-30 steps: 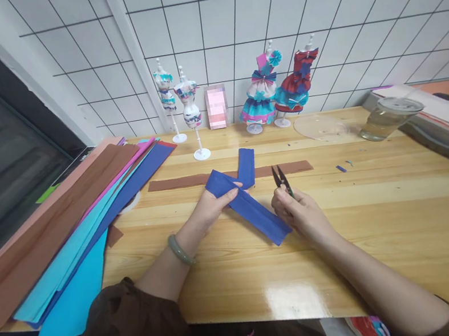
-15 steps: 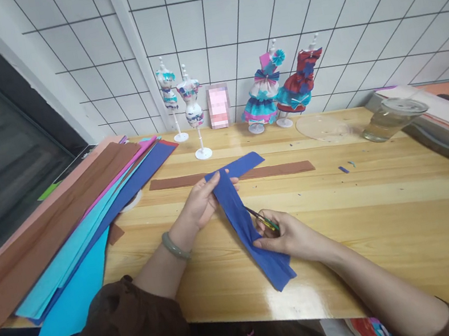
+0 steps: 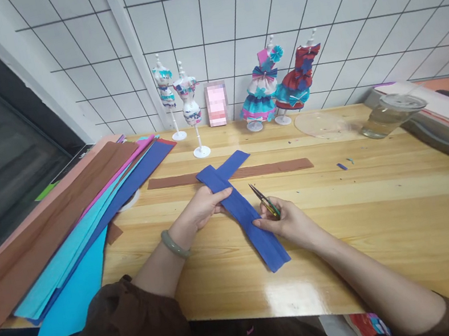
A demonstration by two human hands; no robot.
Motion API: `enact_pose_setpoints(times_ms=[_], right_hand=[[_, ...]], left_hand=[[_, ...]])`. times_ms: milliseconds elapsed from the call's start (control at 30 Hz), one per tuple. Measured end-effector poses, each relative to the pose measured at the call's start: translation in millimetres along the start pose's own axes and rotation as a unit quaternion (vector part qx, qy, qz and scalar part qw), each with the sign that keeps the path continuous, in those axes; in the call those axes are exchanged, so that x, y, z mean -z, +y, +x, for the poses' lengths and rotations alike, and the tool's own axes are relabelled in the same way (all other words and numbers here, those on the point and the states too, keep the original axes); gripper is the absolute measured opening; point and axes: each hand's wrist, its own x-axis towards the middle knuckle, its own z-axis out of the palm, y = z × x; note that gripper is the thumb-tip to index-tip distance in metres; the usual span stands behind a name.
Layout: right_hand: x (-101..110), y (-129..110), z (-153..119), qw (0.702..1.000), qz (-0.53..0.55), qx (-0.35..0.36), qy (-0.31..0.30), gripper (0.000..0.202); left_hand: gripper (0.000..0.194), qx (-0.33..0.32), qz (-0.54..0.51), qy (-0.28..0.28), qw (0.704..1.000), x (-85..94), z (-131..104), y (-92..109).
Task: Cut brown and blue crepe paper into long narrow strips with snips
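Note:
A long blue strip (image 3: 243, 214) slants over the wooden table. My left hand (image 3: 207, 206) pinches it near its upper part, thumb on top and fingers underneath. My right hand (image 3: 289, 223) holds small scissors (image 3: 266, 201) with dark blades pointing up and away, and its thumb also presses on the strip's right edge. Beyond the left hand, a second blue piece (image 3: 235, 164) slants up to the right, its lower end behind the strip. Under it a narrow brown strip (image 3: 280, 167) lies across the table.
Long coloured sheets (image 3: 66, 230) are piled at the left. Two bare mannequins (image 3: 191, 101) and two dressed ones (image 3: 261, 92) stand by the tiled wall around a blurred pink card (image 3: 217, 105). A lidded cup (image 3: 391, 115) stands at the right, near small blue scraps (image 3: 341, 166).
My left hand has slid down from the strip's top end, which now shows beyond the thumb. The strip lies flatter. My right hand and the scissors have moved slightly up and away.

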Motion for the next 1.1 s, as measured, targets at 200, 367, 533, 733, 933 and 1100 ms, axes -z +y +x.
enact_pose_setpoints(times_ms=[200,367,533,733,933,1100], right_hand=[[1.9,1.2,-2.4,0.999,-0.029,0.031,0.009,0.030],[5.4,-0.6,-2.8,0.997,-0.060,0.042,0.020,0.027],[7.1,1.4,-1.5,0.999,-0.047,0.016,-0.004,0.033],[7.6,4.3,-0.3,0.999,-0.008,0.018,0.031,0.028],[9.1,-2.9,-0.9,0.999,-0.014,-0.027,-0.017,0.044],[6.9,-8.2,-4.1,0.999,0.000,-0.044,-0.026,0.044]], left_hand=[[0.032,0.010,0.035,0.013,0.999,1.9,0.0,0.1],[0.027,0.030,-0.037,0.009,0.999,-0.1,-0.7,3.7],[0.030,0.007,-0.032,0.044,0.998,-3.1,-0.8,4.7],[0.033,-0.010,0.003,0.062,0.998,-4.6,-0.5,3.9],[0.039,-0.049,0.020,0.021,0.998,-2.1,0.0,2.4],[0.037,-0.049,0.022,0.018,0.998,-1.4,0.0,1.0]])
